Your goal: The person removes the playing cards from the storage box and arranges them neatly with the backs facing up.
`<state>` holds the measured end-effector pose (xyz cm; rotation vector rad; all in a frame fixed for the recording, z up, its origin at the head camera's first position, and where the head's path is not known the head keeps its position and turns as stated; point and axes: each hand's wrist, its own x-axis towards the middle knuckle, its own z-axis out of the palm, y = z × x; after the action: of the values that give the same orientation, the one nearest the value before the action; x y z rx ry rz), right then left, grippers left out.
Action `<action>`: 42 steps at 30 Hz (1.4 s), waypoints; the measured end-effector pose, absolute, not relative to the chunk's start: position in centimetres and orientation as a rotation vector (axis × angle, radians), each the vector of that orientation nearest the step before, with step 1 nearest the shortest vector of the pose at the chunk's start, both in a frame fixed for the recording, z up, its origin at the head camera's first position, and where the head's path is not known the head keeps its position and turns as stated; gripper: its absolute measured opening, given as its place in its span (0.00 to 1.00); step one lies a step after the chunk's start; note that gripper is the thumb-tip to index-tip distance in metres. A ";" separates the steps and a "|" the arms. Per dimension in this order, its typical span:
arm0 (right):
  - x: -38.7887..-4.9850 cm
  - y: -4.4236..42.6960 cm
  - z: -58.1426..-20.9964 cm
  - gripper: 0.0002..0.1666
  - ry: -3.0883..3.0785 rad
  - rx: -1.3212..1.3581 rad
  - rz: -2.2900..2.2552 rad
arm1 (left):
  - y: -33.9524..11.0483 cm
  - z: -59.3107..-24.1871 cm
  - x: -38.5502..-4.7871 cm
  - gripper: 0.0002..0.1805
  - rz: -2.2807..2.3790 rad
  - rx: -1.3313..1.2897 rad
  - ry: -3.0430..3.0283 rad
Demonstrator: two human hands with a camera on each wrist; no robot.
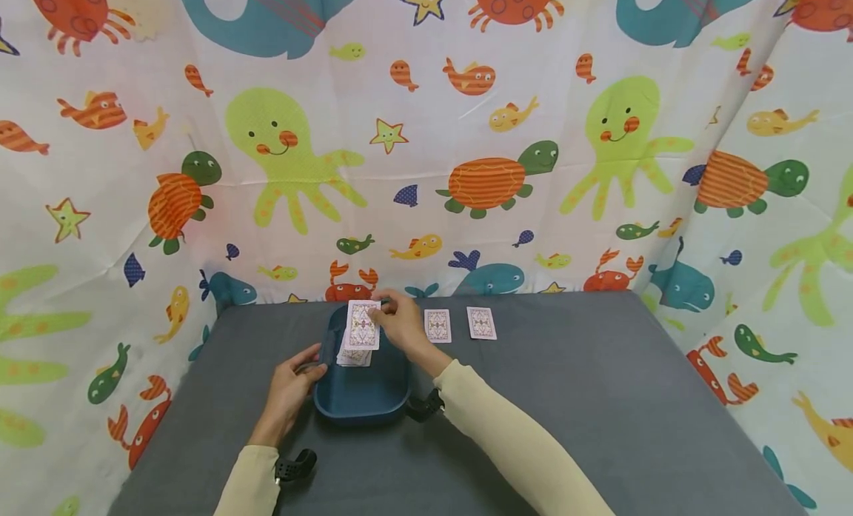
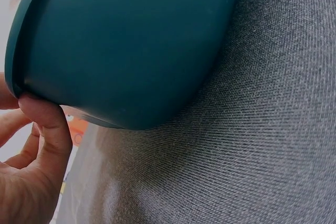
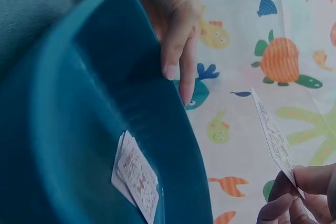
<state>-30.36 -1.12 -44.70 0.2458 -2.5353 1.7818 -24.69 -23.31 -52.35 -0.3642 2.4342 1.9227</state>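
A playing card (image 1: 363,325), its patterned back showing, is pinched between the thumb and fingers of my right hand (image 1: 403,323) above a blue plastic bin (image 1: 363,406). Inside the bin lies a small, uneven pile of cards (image 3: 137,176), also with patterned backs up. My left hand (image 1: 291,389) holds the bin's left rim, and its thumb (image 2: 50,119) presses under the lip in the left wrist view. From the right wrist view the held card is seen nearly edge-on, clear of the bin.
Two more cards lie apart on the grey table, one (image 1: 437,326) just right of my right hand and another (image 1: 481,323) farther right. A sea-animal curtain (image 1: 426,227) rises behind the table's back edge.
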 end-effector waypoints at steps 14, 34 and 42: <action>-29.3 5.0 -45.3 0.16 -2.479 0.181 1.799 | -23.2 -52.6 -24.5 0.28 1.927 -0.369 2.433; -28.0 13.5 -46.5 0.16 -2.460 0.052 1.765 | -23.2 -52.3 -24.5 0.28 1.909 -0.368 2.424; -28.2 17.3 -47.6 0.19 -2.441 -0.051 1.777 | -23.2 -52.1 -24.4 0.28 1.897 -0.371 2.425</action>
<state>-28.23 17.31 -47.57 -0.0513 -2.4414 1.7774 -24.45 -23.19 -52.08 -0.3707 2.4250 1.8974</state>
